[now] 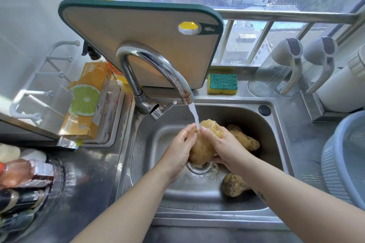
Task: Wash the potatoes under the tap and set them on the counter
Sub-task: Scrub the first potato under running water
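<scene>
A large potato (203, 148) is held over the steel sink (150, 144), right under the water stream from the chrome tap (156, 65). My left hand (180, 150) grips its left side and my right hand (225, 148) curls round its right side and top. Two more potatoes lie in the basin: one (245, 140) behind my right hand, another dirty one (233, 184) near the front, partly hidden by my right forearm. The drain (199, 167) sits just below the held potato.
A cutting board (142, 41) leans behind the tap. A sponge (222, 84) lies on the back ledge, clear jugs (276, 73) to its right. A grey colander (347, 156) stands on the right counter. An orange box (87, 102) and bottles (25, 173) occupy the left counter.
</scene>
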`<action>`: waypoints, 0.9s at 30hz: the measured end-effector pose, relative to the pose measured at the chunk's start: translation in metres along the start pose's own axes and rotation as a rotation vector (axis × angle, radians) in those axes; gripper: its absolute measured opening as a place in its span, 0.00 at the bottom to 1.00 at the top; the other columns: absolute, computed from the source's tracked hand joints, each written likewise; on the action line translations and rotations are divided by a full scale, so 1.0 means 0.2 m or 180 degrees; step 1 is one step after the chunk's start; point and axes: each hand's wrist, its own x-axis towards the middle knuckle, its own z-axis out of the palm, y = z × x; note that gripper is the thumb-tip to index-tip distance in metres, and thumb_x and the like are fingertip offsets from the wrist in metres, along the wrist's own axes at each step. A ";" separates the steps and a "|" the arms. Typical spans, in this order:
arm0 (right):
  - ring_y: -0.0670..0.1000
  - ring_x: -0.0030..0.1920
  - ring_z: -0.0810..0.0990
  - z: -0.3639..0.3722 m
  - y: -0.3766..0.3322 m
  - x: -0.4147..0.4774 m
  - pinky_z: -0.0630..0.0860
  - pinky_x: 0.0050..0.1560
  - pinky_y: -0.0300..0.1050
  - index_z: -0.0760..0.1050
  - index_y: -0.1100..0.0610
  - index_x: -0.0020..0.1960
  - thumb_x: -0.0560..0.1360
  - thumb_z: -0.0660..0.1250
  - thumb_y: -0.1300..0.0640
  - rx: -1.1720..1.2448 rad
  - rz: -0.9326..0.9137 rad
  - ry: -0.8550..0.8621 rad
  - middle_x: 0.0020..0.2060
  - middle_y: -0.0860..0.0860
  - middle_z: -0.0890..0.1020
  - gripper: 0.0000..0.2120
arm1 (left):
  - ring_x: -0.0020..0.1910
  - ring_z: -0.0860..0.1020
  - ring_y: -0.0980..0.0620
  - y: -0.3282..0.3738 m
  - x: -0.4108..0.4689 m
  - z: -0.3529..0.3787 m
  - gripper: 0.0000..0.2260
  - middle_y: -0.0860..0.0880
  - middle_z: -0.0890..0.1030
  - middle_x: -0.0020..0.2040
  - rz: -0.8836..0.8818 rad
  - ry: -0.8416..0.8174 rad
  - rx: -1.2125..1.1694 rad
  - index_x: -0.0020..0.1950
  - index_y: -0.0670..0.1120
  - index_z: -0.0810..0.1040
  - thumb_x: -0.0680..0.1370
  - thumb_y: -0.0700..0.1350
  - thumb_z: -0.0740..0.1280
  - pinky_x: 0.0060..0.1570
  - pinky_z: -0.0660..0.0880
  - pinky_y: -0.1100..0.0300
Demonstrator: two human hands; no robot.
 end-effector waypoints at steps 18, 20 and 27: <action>0.48 0.45 0.84 0.01 -0.01 0.01 0.82 0.36 0.49 0.76 0.49 0.50 0.76 0.68 0.50 0.0299 -0.0110 0.0069 0.47 0.51 0.83 0.05 | 0.56 0.78 0.53 0.07 0.04 0.02 0.14 0.48 0.81 0.58 -0.0366 0.0271 -0.0618 0.65 0.47 0.76 0.79 0.43 0.64 0.61 0.74 0.49; 0.50 0.48 0.84 0.00 -0.01 0.02 0.82 0.38 0.50 0.77 0.48 0.52 0.76 0.67 0.49 0.0336 -0.0043 0.0032 0.49 0.51 0.83 0.07 | 0.54 0.79 0.56 0.07 0.02 -0.01 0.14 0.51 0.82 0.55 -0.0406 -0.0054 -0.0773 0.64 0.48 0.76 0.80 0.39 0.61 0.61 0.74 0.50; 0.53 0.54 0.82 0.01 0.00 0.03 0.83 0.46 0.58 0.73 0.52 0.61 0.66 0.72 0.42 0.0176 -0.0095 0.0144 0.55 0.53 0.81 0.27 | 0.61 0.76 0.51 0.05 0.02 0.00 0.16 0.46 0.79 0.63 -0.0253 0.0280 -0.0750 0.65 0.46 0.76 0.77 0.42 0.66 0.66 0.70 0.44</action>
